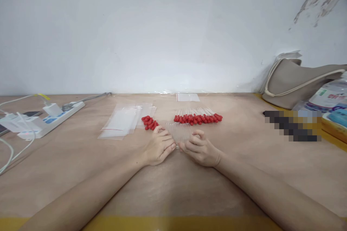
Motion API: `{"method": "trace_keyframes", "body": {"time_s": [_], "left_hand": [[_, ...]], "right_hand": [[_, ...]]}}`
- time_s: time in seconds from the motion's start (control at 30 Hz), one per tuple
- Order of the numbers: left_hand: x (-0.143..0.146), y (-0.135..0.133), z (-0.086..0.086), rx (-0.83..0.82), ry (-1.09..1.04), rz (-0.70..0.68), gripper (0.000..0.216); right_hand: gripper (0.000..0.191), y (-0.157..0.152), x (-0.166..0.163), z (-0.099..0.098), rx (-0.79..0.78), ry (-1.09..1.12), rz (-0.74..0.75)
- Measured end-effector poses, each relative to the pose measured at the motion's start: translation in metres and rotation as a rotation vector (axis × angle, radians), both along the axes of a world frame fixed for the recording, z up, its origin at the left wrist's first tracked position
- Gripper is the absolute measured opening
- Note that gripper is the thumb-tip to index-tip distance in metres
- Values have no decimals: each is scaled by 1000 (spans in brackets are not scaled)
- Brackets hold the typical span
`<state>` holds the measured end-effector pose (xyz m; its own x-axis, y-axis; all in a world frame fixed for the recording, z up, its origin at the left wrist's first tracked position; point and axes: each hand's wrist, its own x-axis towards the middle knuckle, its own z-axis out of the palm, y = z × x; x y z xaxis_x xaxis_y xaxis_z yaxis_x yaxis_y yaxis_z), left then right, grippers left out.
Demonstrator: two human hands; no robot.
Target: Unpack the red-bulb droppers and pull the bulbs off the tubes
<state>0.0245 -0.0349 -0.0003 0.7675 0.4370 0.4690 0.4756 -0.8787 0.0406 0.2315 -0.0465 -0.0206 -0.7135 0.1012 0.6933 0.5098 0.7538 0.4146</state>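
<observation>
Brown tabletop [130, 202]: left hand [160, 147], right hand [201, 150] curled at clear tubes [178, 131], can't tell if gripping; red-bulbed droppers [197, 117] look finished, loose red bulbs [149, 123] and bare tubes apparently left.

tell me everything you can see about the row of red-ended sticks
The row of red-ended sticks lies on the tabletop, beyond the left hand, right hand and clear tubes. Its slim, whitish, translucent-looking shafts lie side by side, pointing toward the wall, with red, rubbery-looking bulbs at the near ends. The bulbs make a crowded, uneven line, some overlapping. A heap of red pieces sits to its left. Neither hand touches the row; whether the clear tubes touch it is hard to tell.
</observation>
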Motion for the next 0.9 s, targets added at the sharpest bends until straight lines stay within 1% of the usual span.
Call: {"method": "trace_keyframes", "body": {"time_s": [0.27, 0.33, 0.37, 0.4, 0.47, 0.57, 0.63, 0.7, 0.73, 0.8, 0.9], "left_hand": [[-3, 0, 0, -109, -19, -65, 36], [-4, 1, 0, -169, -38, -98, 38], [-5, 2, 0, -197, -47, -108, 39], [-5, 3, -1, -212, -54, -107, 40], [-5, 5, -2, -186, -68, -64, 40], [-3, 11, -5, -65, -113, 43, 33], [-2, 15, -7, 6, -158, 85, 24], [-1, 18, -9, 66, -187, 112, 19], [-1, 19, -10, 91, -192, 122, 18], [-2, 19, -10, 123, -177, 135, 18], [-3, 17, -9, 127, -109, 131, 20]], "right_hand": [[25, -3, 1, -2, 175, -34, 69], [27, -4, 1, -3, 181, -51, 75], [28, -4, 1, -3, 158, -50, 68], [29, -4, 1, -3, 116, -35, 50], [26, -3, 0, -1, -20, 38, -19], [18, -1, -2, 3, -326, 171, -140], [22, 1, -3, 6, -542, 209, -181], [29, 4, -5, 8, -691, 210, -196], [32, 6, -5, 8, -731, 201, -197], [34, 9, -5, 7, -748, 187, -193], [31, 11, -4, 5, -668, 188, -161]]}}
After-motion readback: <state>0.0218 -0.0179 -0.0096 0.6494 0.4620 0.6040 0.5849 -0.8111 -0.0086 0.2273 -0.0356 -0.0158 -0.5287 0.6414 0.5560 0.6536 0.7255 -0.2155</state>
